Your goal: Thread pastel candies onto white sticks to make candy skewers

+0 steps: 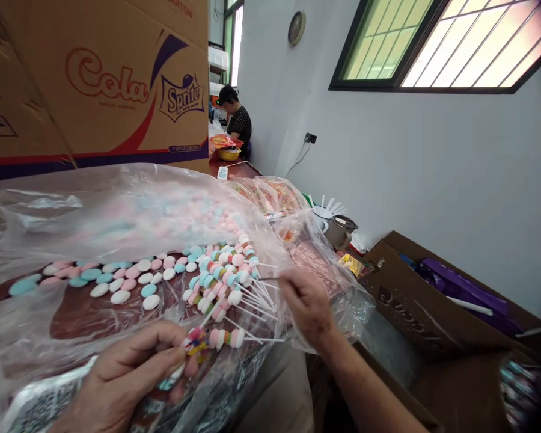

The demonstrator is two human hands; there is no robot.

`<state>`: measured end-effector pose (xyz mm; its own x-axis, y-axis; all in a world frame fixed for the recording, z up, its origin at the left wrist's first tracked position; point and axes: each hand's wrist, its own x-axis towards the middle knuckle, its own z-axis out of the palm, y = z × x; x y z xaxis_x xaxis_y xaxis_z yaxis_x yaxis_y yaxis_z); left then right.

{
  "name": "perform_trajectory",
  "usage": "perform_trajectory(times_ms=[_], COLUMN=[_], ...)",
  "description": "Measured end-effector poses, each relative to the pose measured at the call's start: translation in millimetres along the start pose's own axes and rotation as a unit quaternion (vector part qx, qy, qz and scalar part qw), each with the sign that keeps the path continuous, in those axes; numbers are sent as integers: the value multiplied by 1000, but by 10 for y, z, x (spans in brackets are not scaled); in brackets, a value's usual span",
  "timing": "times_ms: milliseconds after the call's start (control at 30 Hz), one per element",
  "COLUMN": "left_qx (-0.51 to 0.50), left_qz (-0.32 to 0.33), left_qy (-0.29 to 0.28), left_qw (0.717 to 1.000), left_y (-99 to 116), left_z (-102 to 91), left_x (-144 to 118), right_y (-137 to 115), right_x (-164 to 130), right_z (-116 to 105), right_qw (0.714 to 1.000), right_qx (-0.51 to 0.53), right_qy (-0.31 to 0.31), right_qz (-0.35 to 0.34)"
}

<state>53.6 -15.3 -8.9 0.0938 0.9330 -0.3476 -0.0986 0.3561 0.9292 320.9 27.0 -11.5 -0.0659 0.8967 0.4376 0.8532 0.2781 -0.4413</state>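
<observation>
The left hand is low in front of the desk, its grip closed on a bright piece in pink, yellow and blue, too blurred to name; a blue-and-white sweet shows under the fingers. Just beyond the fingertips lies a single skewer of pink, white and brownish sweets, its white stick pointing right. The right hand is beside the heap, fingers curled, its grip pinched on what looks like a thin brown stick reaching left toward the skewers. The heap of skewers, threaded with pink, blue and white rounds, lies on the desk between and beyond the hands, most of the white sticks pointing right. Left of it, loose sweets in the same colours are scattered in front of a large clear bag holding more. Behind the bag stands a box printed "Cola" and "Sprite". Bags of orange and pink candy lie past the heap, near a mug and a white cup of sticks. At far right is an open carton with purple packaging inside. Farther back, a co-worker in a dark cap sits near a yellow bowl.
</observation>
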Motion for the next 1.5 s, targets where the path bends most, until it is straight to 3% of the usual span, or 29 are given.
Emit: perform_trajectory(times_ms=[100, 200, 300, 467, 633, 733, 833, 933, 1000, 1067, 1200, 1267, 1367, 1500], left_qx=[-44, -93, -138, -168, -164, -164, -160, -146, -131, -93, 83, 159, 188, 217], left_qz=[-14, -3, 11, 19, 44, 41, 37, 41, 33, 27, 30, -8, -63, -66], left_qy=[-48, -71, -67, -32, -9, -8, -4, 21, 38, 37, -50, -129, -237, -269], left_qw=[998, 993, 988, 985, 985, 986, 986, 988, 990, 995, 995, 979, 951, 936], left_y=[64, 104, 104, 63, 13, 8, 16, -4, -29, -34, 119, 249, 380, 373], left_z=[151, 208, 156, 95, 122, 113, 101, 98, 88, 58, -51, -102, -146, -171], left_x=[-29, -8, 41, 102, 137, 128, 117, 140, 178, 220, 239, 207, 157, 145], right_y=[-482, -764, -831, -860, -891, -862, -846, -862, -871, -857, -770, -735, -733, -793], right_x=[-104, -162, -139, -69, -70, -66, -68, -83, -87, -76, -12, 27, 65, 56], right_z=[344, 553, 615, 595, 587, 604, 634, 673, 690, 687, 610, 550, 467, 410], right_qw=[958, 913, 895, 895, 882, 894, 922, 957, 941, 916, 868, 847, 824, 811], right_qx=[286, 398, 423, 411, 426, 405, 354, 199, 82, 22, 16, 19, 17, 14], right_qy=[-31, -83, -128, -171, -191, -186, -152, -17, 73, 104, 83, 41, -43, -84], right_qz=[0, 35, 56, 41, 60, 50, -33, -211, -320, -387, -490, -530, -564, -579])
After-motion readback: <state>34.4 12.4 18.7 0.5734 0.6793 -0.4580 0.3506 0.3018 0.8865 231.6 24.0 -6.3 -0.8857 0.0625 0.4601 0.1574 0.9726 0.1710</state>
